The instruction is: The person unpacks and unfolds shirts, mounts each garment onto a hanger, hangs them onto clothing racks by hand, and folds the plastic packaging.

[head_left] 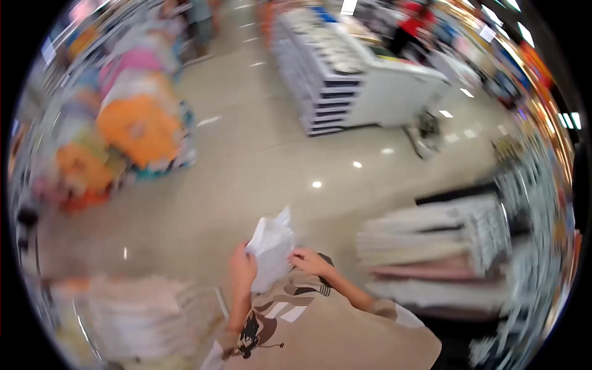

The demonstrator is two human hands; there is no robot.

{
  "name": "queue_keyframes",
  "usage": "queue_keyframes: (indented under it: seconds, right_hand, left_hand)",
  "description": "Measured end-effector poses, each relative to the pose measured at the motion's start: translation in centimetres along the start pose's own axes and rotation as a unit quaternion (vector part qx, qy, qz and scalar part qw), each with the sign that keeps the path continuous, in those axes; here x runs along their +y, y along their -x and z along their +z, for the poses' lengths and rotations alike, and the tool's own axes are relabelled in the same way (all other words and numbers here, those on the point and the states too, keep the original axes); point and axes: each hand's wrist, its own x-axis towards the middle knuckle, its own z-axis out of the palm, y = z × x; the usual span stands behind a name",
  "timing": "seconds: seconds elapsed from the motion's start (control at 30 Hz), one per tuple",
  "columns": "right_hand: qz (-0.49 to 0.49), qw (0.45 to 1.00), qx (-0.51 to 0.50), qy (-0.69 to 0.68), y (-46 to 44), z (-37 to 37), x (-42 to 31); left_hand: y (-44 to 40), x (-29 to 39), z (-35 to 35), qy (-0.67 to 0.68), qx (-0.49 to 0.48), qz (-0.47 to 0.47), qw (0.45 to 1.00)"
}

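Note:
A crumpled white sheet, thin like a plastic bag or wrapper (271, 250), is held up in front of my body. My left hand (243, 265) grips its left edge, the fingers closed around it. On the other side, my right hand (308, 261) pinches the sheet's right edge between thumb and fingers. Below both hands is the beige printed shirt (345, 320) on my body. What the white sheet holds, if anything, cannot be made out.
Clothes hang on a rack (444, 253) close on my right, and pale folded or hanging garments (135, 314) are at lower left. Bright orange clothing (142, 129) hangs farther left. A white striped display counter (370, 92) stands ahead on the shiny floor (246, 166). A person in red (416, 21) is behind it.

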Motion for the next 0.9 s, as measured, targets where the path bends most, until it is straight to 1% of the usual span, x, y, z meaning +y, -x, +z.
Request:
queue_keyframes:
  seconds: [0.07, 0.13, 0.2, 0.3, 0.37, 0.4, 0.43, 0.47, 0.53, 0.57, 0.67, 0.73, 0.77, 0.87, 0.9]
  right_hand:
    - [-0.008, 0.999, -0.015, 0.043, -3.3, 0.6, -1.9]
    - [0.030, 0.999, -0.022, -0.007, -6.6, 1.3, -1.4]
    - [0.052, 0.997, -0.047, -0.031, -10.2, 1.8, -1.5]
    - [0.069, 0.990, -0.074, -0.103, -16.3, 2.2, -2.7]
    - [0.059, 0.989, -0.097, -0.091, -20.3, 2.4, -4.3]
    - [0.051, 0.989, -0.105, -0.086, -22.7, 2.4, -5.4]
    - [0.065, 0.987, -0.126, -0.080, -24.9, 2.3, -6.7]
    - [0.076, 0.978, -0.184, -0.055, -28.9, 2.8, -8.1]
    - [0.089, 0.965, -0.245, 0.001, -33.3, 2.2, -9.1]
    - [0.105, 0.961, -0.257, 0.004, -35.2, 2.7, -9.3]
    - [0.103, 0.940, -0.324, 0.028, -40.0, 4.7, -9.8]
    - [0.106, 0.924, -0.366, 0.029, -42.3, 6.6, -11.5]
    - [0.109, 0.916, -0.385, 0.028, -43.4, 7.6, -12.1]
    - [0.091, 0.882, -0.461, 0.044, -47.2, 10.7, -12.6]
    - [0.095, 0.877, -0.468, 0.058, -48.3, 11.8, -13.2]
  left_hand:
    - [-1.5, -1.2, -0.6, -0.005, -0.070, -0.096, 0.993]
    - [-3.0, -2.9, -0.7, -0.038, -0.096, -0.120, 0.987]
    - [-4.3, -3.4, -2.0, -0.012, -0.073, -0.138, 0.988]
    - [-7.4, -5.3, -3.0, -0.031, -0.051, -0.175, 0.983]
    - [-9.7, -5.9, -4.2, -0.045, -0.032, -0.189, 0.980]
    - [-11.5, -6.1, -5.3, -0.032, -0.037, -0.227, 0.973]
    - [-13.4, -6.2, -6.7, -0.020, -0.041, -0.262, 0.964]
    - [-15.3, -7.0, -9.0, -0.009, -0.028, -0.316, 0.948]
    - [-16.8, -8.8, -10.6, 0.055, 0.029, -0.339, 0.939]
    - [-17.3, -9.6, -11.4, 0.087, 0.059, -0.347, 0.932]
    - [-17.8, -9.0, -14.0, 0.106, 0.228, -0.324, 0.912]
    - [-17.1, -10.7, -14.0, 0.141, 0.266, -0.346, 0.888]
    - [-17.0, -11.1, -14.2, 0.157, 0.283, -0.356, 0.877]
    - [-17.5, -12.3, -16.1, 0.166, 0.190, -0.504, 0.826]
    - [-17.7, -13.4, -15.9, 0.159, 0.212, -0.495, 0.827]
